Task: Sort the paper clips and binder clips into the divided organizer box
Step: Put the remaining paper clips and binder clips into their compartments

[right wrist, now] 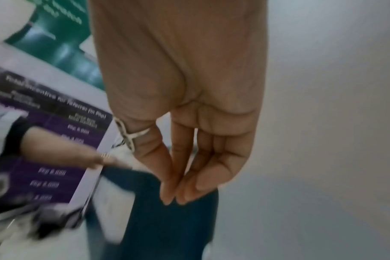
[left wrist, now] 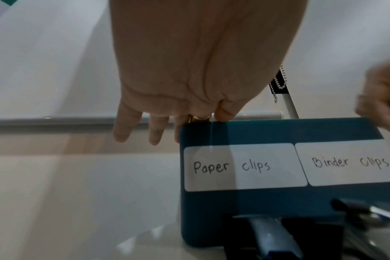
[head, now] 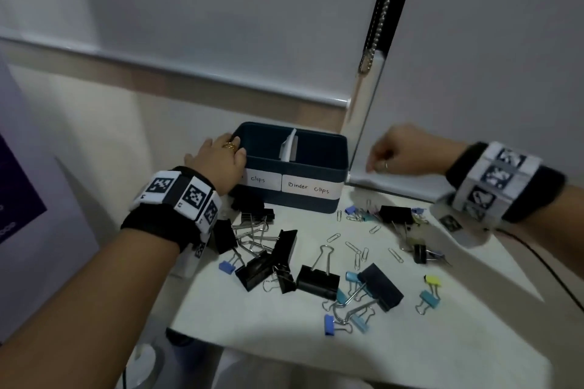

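Observation:
The dark teal organizer box [head: 311, 202] stands at the back of the white table [head: 410, 344], split by a white divider [head: 289, 145]. Its labels read "Paper clips" [left wrist: 234, 167] on the left and "Binder clips" [left wrist: 350, 162] on the right. My left hand [head: 237, 145] rests on the box's near left corner [left wrist: 256, 133], thumb on the rim and fingers hanging straight beside the wall [left wrist: 189, 123]. My right hand [head: 376, 164] hovers just right of the box, blurred, fingertips loosely together [right wrist: 172, 198] with nothing seen between them. Black binder clips [head: 317, 281], small coloured ones [head: 429, 298] and paper clips [head: 357, 254] lie scattered in front.
A roller blind with a bead chain [head: 384, 9] hangs behind the box. A purple poster [head: 15, 192] stands at the left. A dark cable [head: 550, 268] runs off the table's right side. The table's near edge is close below the clips.

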Demonstrator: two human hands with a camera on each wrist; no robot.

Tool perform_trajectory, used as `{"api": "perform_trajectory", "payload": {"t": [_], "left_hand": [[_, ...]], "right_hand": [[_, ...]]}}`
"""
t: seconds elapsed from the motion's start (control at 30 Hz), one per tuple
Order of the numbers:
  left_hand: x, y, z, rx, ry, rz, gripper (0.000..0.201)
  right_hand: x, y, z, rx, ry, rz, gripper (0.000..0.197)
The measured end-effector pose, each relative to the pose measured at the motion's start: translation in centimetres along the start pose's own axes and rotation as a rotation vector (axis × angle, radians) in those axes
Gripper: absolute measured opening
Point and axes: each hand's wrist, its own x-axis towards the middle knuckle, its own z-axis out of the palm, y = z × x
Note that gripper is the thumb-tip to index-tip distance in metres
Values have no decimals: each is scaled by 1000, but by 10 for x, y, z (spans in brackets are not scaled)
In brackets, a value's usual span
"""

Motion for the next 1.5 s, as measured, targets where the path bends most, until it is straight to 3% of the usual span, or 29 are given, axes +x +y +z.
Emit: {"api": "perform_trajectory", "payload": {"t": [0.13,0.33,0.47,0.57,0.73,0.9,1.03,1.13,1.23,1.27,1.33,1.5], "left_hand": [[5,-4,2,-48,14,23,49],[4,-6,5,-91,11,31,49],[3,-4,5,-97,18,21,49],[4,-5,5,-100,15,25,49],[4,-3,5,-91,14,32,49],[6,-4,5,-67,11,42,49],[4,-2,-4,2,-13,32,50],[-14,15,-18,170,165,150,50],[-46,50,-26,44,365,463,37],[-54,62,-24,-6,327,560,29],[-63,84,-12,5,107,660,23],[-48,123,27,333,-295,692,39]], "right_hand": [[-6,2,45,-36,-262,-54,40],[8,4,63,-139,-377,-77,60],[13,7,63,-60,-324,2,65],[12,14,61,-4,-215,64,56],[-1,16,70,-130,-332,-21,47],[-11,9,68,-54,-202,-124,49],[-8,-2,74,-153,-246,-138,53],[-9,-3,71,-101,-275,-166,50],[-16,-3,67,26,-281,-188,45],[-18,-3,67,52,-245,-184,43],[-19,-2,67,78,-164,-157,36],[-26,5,71,16,-198,-138,42]]}}
